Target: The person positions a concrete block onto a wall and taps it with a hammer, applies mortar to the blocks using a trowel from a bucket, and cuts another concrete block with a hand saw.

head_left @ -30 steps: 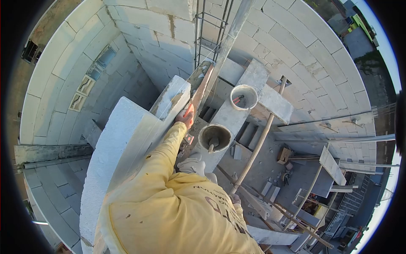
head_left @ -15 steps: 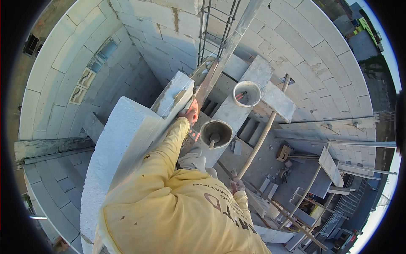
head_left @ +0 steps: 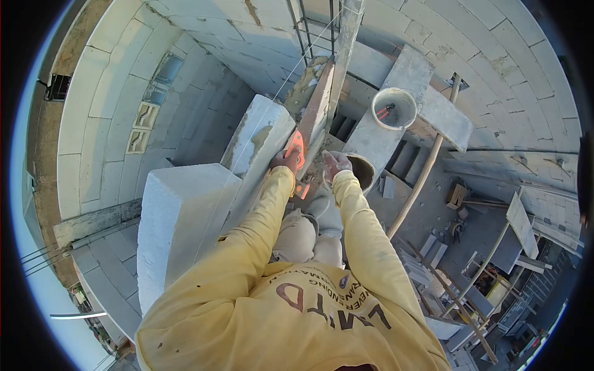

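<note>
My left hand [head_left: 284, 162] is closed around an orange tool [head_left: 297, 148] with cutouts, held against the side of a pale block. Its exact kind is unclear. The pale block [head_left: 263, 127] sits on the wall top, with mortar stuck to its face. My right hand [head_left: 338, 163] has its fingers curled in front of the near mortar bucket [head_left: 366, 171], covering part of its rim. Whatever those fingers hold, if anything, does not show. A thin string line [head_left: 277, 93] runs over the blocks. Beyond the orange tool, a brownish board [head_left: 317, 99] leans beside the metal post.
A second bucket [head_left: 395, 109] with a red-handled tool inside stands on the scaffold plank [head_left: 408, 71]. A wooden pole [head_left: 421, 185] crosses at the right. Steps and a cluttered floor lie well below. A large white block [head_left: 185, 191] is at my left; rebar [head_left: 306, 28] rises ahead.
My right hand has come up from beside the wooden pole to the near bucket, close to my left hand. The left hand keeps hold of the orange tool. The view has shifted.
</note>
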The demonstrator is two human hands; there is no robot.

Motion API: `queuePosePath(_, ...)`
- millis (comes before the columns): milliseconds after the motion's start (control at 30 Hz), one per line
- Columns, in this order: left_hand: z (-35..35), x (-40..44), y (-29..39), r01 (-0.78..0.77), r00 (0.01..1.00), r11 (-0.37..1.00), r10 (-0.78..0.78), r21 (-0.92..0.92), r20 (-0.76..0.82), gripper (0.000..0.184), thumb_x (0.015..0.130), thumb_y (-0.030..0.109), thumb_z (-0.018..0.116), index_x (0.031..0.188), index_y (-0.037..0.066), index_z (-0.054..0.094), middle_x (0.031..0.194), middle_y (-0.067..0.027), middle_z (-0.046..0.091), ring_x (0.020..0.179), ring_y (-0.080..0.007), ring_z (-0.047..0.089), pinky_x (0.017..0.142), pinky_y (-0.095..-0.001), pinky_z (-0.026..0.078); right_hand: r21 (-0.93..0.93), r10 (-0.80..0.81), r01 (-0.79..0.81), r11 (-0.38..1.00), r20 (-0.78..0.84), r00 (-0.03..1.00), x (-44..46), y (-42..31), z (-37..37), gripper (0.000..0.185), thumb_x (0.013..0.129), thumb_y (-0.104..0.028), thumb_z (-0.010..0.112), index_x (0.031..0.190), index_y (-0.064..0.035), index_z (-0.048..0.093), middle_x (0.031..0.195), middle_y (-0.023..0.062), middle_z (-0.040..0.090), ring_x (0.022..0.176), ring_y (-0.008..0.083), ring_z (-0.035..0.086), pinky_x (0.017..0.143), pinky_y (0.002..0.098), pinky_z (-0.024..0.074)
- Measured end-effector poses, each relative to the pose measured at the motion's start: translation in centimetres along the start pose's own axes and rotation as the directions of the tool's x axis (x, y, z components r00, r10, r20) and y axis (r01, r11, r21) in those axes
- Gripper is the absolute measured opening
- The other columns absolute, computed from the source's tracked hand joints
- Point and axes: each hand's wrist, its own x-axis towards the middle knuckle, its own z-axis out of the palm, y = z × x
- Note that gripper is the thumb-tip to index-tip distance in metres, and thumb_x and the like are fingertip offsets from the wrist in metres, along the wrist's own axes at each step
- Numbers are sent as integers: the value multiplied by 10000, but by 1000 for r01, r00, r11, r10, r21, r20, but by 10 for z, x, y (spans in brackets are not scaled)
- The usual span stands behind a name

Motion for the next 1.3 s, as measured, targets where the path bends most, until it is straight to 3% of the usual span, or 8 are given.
queuePosePath(233,-3,0,1,35,998,999,-35,-14,45,530,748,412,769,1005,-38,662,853,-81,676,672,-155,611,608,-308,496,-125,204,-201,972,7,979,60,-62,67,657,745,-454,732,1144,57,624,1074,203,667,937,272,644,856,383,492)
queuePosePath(500,-3,0,-1,17,995,999,-12,-43,94,485,794,406,723,1057,2,663,843,-67,664,543,-135,562,461,-304,447,92,299,-298,950,10,954,54,-66,89,582,762,-361,689,1182,26,580,1084,192,630,872,333,647,664,397,575)
queuePosePath(733,3,-27,-15,-162,983,968,176,-193,55,413,819,310,722,1007,-43,620,890,-103,653,752,-157,615,689,-307,511,95,138,-142,985,42,990,31,-63,75,513,767,-353,649,1102,34,618,966,177,653,827,288,647,658,401,547)
queuePosePath(900,-5,-56,-70,-150,930,950,230,-275,287,418,867,322,667,1065,-35,573,947,-102,635,863,-150,605,752,-297,507,57,-33,28,998,92,995,-41,-44,28,493,765,-348,655,1075,34,628,897,155,654,713,234,633,625,375,535)
queuePosePath(933,-11,-77,-65,-66,892,939,208,-338,402,469,891,362,634,1151,-12,521,1017,-118,618,920,-184,607,795,-301,496,27,-14,11,1000,111,994,-60,-37,13,479,784,-363,645,1074,18,640,923,127,661,842,206,604,743,353,495)
queuePosePath(1033,-24,-123,-63,139,807,973,-4,-184,591,541,890,467,579,1228,57,480,1100,-108,600,1006,-218,584,853,-377,463,-73,-10,18,997,106,994,-96,25,-30,482,788,-361,647,1089,15,624,925,126,660,840,204,604,777,339,490)
queuePosePath(1200,-13,-142,-120,82,647,966,-240,247,724,639,861,545,578,1295,93,450,1212,-108,533,1069,-247,550,868,-413,444,-261,49,-109,959,-227,973,-192,158,-102,564,755,-411,627,1165,-25,602,1047,213,667,1012,346,639,872,414,487)
queuePosePath(1300,-11,-152,-151,-23,574,907,-332,419,749,725,835,609,580,1343,113,429,1256,-88,472,1080,-232,519,877,-411,421,1,329,-345,939,-300,895,-289,232,-136,560,759,-418,625,1176,-44,604,1102,208,658,1058,349,624,917,420,476)
